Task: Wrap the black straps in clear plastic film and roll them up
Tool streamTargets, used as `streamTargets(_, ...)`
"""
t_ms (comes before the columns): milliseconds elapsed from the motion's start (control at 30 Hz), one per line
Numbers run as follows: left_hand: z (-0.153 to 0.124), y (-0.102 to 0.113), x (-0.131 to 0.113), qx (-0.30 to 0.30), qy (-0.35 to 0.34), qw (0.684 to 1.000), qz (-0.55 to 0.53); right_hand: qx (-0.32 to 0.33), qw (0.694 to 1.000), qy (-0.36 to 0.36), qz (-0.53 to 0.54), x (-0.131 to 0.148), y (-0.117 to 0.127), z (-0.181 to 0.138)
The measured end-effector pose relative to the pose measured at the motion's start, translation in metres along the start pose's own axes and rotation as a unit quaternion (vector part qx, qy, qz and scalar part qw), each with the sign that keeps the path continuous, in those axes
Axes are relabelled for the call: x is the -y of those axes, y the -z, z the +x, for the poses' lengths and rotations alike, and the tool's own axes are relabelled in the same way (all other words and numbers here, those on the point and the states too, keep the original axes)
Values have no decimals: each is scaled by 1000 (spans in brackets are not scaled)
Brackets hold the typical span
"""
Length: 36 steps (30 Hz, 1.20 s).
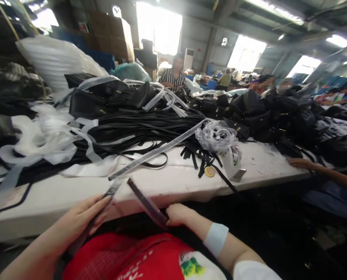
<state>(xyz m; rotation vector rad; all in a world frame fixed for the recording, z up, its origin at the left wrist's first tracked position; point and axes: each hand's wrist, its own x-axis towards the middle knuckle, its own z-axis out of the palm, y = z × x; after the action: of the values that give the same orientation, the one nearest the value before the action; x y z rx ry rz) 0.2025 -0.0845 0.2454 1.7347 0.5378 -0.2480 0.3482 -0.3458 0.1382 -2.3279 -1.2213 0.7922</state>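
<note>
My left hand [93, 212], at the table's front edge, is closed around a dark strap [84, 237] that runs down toward my lap. A long strip of clear plastic film [158, 149] lies beyond that hand and reaches across the table to the black straps. My right hand [179, 214] grips another length of dark strap [147, 204], its free end pointing up and to the left over the table edge. Whether both lengths belong to one strap cannot be seen. A bundle of black straps [150, 124] lies just beyond.
White plastic strips [42, 136] lie heaped at left, and a tangle of clear film [217, 136] sits right of centre. A yellow disc [209, 171] is near the edge of the white table [173, 182]. Black bags [249, 112] are piled behind. Another person's arm [325, 171] rests at right.
</note>
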Motion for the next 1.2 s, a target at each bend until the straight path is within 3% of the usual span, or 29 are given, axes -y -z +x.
streamTargets(67,7,-23,-1,93,-22,995,9,-76,997,23,6,12,8,-4)
streamTargets(167,13,-57,-3,228,-35,973,13,-207,969,132,20,31,18,-6)
streamTargets(233,16,-72,-2,264,-39,964,-7,-161,968,190,19,35,19,-1)
streamTargets(333,19,-78,7,277,9,958,-77,-64,983,169,22,26,13,8)
streamTargets(533,13,-61,35,338,70,932,-111,-99,993,62,-25,-1,20,17)
streamTargets(767,10,-60,50,267,52,948,-167,-70,995,52,-54,-9,29,18)
streamTargets(933,2,-43,43,211,29,964,-161,-81,994,42,-56,-13,32,15)
streamTargets(1067,-8,-25,39,218,30,956,-196,-100,994,26,-47,-15,41,13)
streamTargets(1200,-22,-12,51,259,54,928,-261,-115,993,11,-14,-20,54,15)
